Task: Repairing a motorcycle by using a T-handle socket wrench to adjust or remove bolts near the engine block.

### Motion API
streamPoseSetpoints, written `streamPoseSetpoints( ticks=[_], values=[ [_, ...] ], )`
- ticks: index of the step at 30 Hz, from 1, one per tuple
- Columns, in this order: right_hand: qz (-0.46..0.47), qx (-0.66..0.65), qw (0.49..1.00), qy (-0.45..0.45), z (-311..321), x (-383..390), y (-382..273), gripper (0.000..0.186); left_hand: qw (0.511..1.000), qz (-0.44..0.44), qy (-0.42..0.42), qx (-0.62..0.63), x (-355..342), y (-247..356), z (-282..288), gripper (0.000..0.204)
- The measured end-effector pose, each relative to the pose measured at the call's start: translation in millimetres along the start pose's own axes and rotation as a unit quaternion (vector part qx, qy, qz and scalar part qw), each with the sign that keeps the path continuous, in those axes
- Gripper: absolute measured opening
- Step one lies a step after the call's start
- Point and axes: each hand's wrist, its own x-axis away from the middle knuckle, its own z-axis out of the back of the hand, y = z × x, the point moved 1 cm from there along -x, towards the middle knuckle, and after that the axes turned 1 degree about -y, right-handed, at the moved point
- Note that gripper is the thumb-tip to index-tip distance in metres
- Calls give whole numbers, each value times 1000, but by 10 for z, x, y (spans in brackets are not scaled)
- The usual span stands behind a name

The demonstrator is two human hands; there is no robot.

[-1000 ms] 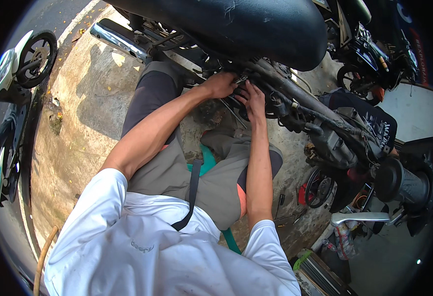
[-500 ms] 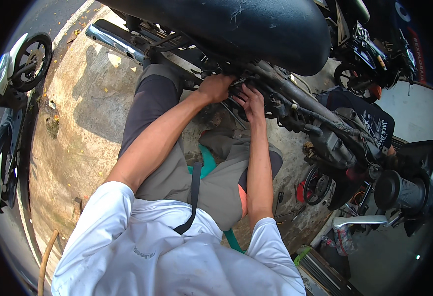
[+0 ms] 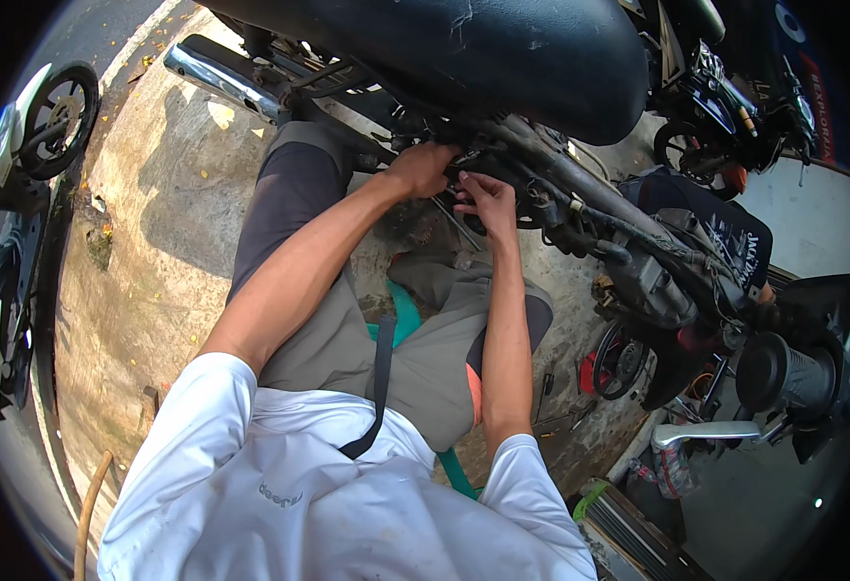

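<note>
Motorcycle frame point(image 3: 541, 184), dark and greasy, runs under the black seat point(image 3: 463, 53) at the far centre, above the concrete floor point(image 3: 154, 252). A parked scooter point(image 3: 18, 194) stands at the far left. The left hand point(image 3: 423, 167) curls closed against the frame beneath the seat. Just right, touching it, the right hand point(image 3: 488, 201) presses bent fingers on the same parts; what they pinch is hidden. Another motorcycle point(image 3: 725, 107) stands far right.

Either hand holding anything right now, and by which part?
Cannot tell. Both the left hand and right hand press into the motorcycle frame under the seat; fingers hide any grip.
</note>
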Motion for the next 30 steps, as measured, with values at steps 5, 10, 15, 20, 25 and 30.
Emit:
streamPoseSetpoints(
  ticks=[5,10,15,20,25,30],
  values=[
    [14,8,1000,-20,-25,-17,21,24,995,-42,35,86,-5,-73,89,37],
    [-51,7,997,-49,-140,7,123,24,948,206,112,213,56,-310,192,30],
    [-96,-74,989,-83,-334,-35,163,28,957,182,77,213,16,-540,13,25],
    [-104,-157,973,-134,-310,-8,149,33,884,194,-13,425,-74,-222,-65,22],
    [-136,-75,986,-55,-202,8,132,37,816,271,62,507,-66,-58,-85,21],
    [-35,-228,973,1,-12,-77,180,39,852,258,47,453,-74,-112,-90,11]
  ],
)
